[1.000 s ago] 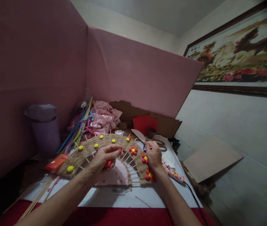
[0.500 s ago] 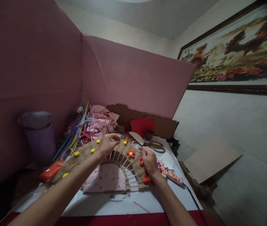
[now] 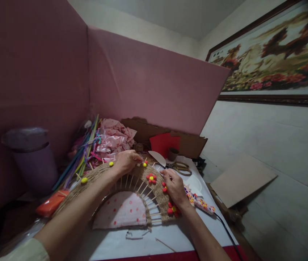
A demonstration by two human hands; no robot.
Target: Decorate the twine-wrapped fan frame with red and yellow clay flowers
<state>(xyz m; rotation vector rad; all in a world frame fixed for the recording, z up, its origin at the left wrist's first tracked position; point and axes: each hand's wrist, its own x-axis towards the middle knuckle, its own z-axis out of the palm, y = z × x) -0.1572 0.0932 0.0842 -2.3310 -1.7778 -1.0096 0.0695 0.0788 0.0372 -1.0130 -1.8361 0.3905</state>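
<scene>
A fan-shaped piece wrapped in brown twine point(image 3: 157, 192), with thin sticks radiating through it, lies in front of me. At its centre is a half-round of white cloth with pinkish-red dots point(image 3: 122, 210). My left hand point(image 3: 126, 162) is over its upper rim, fingertips pinched beside a small yellow-centred flower with red on it point(image 3: 145, 164); whatever is between them is hidden. My right hand point(image 3: 173, 185) hovers over the right side, thumb and fingers pressed together, contents too small to make out. Red-petalled flowers point(image 3: 151, 178) and yellow dots point(image 3: 84, 180) sit on the twine.
Scissors point(image 3: 181, 168) lie behind my right hand, and a flower-patterned tool with a black cord point(image 3: 202, 204) is to its right. Crumpled pink cloth point(image 3: 117, 136), coloured pipe cleaners point(image 3: 87, 148) and a purple bin point(image 3: 36, 166) are at left. Loose sticks point(image 3: 166, 244) lie in front.
My left hand has moved slightly right, its fingertips now beside the small flower. The right hand stays nearly in place, fingers still together. The view has shifted a little.
</scene>
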